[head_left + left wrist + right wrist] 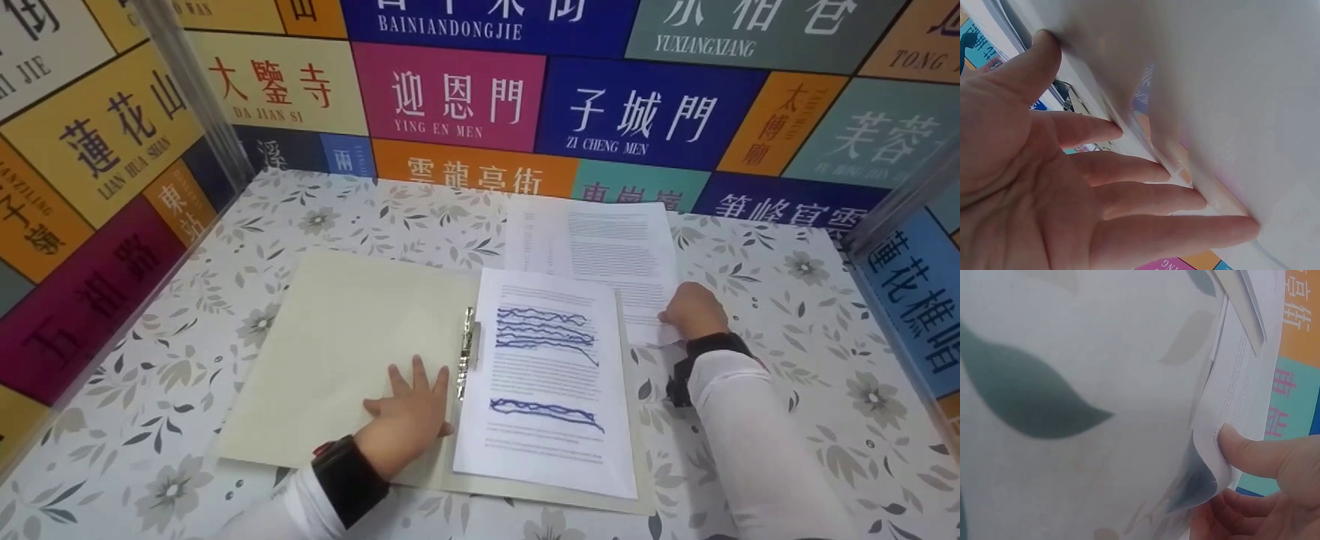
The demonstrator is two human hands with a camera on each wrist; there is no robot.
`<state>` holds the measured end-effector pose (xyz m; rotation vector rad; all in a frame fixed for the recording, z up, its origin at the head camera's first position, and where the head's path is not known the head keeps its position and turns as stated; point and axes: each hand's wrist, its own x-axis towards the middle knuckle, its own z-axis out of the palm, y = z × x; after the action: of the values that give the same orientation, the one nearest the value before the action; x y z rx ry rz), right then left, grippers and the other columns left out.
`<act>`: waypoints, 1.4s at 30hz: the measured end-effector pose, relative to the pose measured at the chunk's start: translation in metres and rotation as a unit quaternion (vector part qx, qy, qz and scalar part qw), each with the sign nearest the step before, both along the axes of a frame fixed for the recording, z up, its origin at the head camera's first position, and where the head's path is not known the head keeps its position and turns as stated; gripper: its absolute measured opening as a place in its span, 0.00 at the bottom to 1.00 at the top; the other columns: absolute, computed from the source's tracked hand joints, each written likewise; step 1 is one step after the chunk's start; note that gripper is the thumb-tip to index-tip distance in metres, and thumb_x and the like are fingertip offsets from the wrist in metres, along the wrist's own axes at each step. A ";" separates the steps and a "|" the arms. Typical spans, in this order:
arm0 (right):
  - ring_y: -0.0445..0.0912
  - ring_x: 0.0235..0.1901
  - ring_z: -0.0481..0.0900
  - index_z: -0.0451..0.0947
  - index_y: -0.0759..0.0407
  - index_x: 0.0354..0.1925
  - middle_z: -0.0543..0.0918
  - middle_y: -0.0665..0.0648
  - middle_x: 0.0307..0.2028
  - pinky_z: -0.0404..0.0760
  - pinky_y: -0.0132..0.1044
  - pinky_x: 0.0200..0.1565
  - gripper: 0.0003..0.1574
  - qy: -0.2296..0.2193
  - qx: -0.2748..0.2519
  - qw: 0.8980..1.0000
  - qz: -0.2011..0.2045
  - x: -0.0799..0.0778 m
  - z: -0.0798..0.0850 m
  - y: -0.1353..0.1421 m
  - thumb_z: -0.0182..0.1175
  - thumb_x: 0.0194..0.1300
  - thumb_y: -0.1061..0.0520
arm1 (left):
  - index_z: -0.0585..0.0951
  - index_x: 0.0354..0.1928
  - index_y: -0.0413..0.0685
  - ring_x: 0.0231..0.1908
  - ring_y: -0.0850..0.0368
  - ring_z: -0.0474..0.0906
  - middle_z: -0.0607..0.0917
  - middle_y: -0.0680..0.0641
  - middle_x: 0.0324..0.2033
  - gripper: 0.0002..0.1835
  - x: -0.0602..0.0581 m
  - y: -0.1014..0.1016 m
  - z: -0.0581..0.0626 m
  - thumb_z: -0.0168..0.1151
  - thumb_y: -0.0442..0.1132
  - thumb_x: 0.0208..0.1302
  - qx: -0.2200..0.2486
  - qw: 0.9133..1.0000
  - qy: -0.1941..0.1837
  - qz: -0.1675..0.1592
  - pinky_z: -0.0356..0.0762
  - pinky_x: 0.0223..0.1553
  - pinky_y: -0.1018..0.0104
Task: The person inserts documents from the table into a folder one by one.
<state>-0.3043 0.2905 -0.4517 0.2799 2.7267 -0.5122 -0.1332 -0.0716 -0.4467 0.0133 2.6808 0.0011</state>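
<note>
Your left hand (409, 427) is spread wide, with its fingertips on the bare left side of the cream folder (360, 322). Your right hand (694, 311) pinches the edge of the loose printed paper (619, 247), thumb on top and fingers under. That paper lies past the folder's top right, and the folder covers part of it. The folder is open flat in front of you. A shiny metal clip (466, 352) sits along its middle. On its right side is a page with blue squiggles (547, 375). All this rests on a flowery table (802, 300). Bright signs (450, 97) fill the wall behind.
</note>
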 end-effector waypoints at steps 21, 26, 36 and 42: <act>0.70 0.53 0.68 0.52 0.88 0.61 0.65 0.85 0.56 0.66 0.60 0.65 0.46 0.035 -0.070 0.997 -0.019 0.005 -0.003 0.017 0.62 0.59 0.58 | 0.55 0.75 0.56 0.71 0.28 0.50 0.51 0.36 0.74 0.43 0.001 0.001 -0.001 0.61 0.56 0.61 0.008 1.000 -0.005 -0.002 0.67 0.53 0.25; 0.71 0.54 0.70 0.60 0.87 0.59 0.68 0.83 0.56 0.68 0.60 0.62 0.42 0.058 -0.075 0.995 -0.013 0.008 -0.006 0.026 0.63 0.59 0.57 | 0.56 0.75 0.56 0.71 0.29 0.51 0.52 0.37 0.74 0.43 -0.001 0.002 -0.001 0.62 0.55 0.61 0.008 1.000 -0.005 0.005 0.67 0.53 0.25; 0.73 0.61 0.63 0.57 0.86 0.62 0.63 0.84 0.60 0.63 0.61 0.65 0.35 0.051 -0.081 0.995 -0.027 0.017 -0.008 0.056 0.48 0.67 0.58 | 0.56 0.75 0.57 0.71 0.30 0.51 0.53 0.37 0.74 0.43 0.000 0.003 -0.004 0.62 0.56 0.61 -0.003 1.000 -0.009 0.003 0.68 0.53 0.26; 0.73 0.62 0.61 0.53 0.85 0.64 0.61 0.84 0.62 0.62 0.62 0.65 0.32 0.041 -0.130 0.989 -0.052 0.030 -0.003 0.079 0.39 0.71 0.61 | 0.57 0.75 0.56 0.70 0.29 0.52 0.54 0.36 0.74 0.43 0.002 0.001 -0.005 0.62 0.57 0.60 -0.005 1.000 0.002 -0.005 0.69 0.51 0.25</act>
<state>-0.2745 0.3699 -0.4550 0.3416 2.6937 -0.9168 -0.1314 -0.0708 -0.4515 0.0249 2.6852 -0.0146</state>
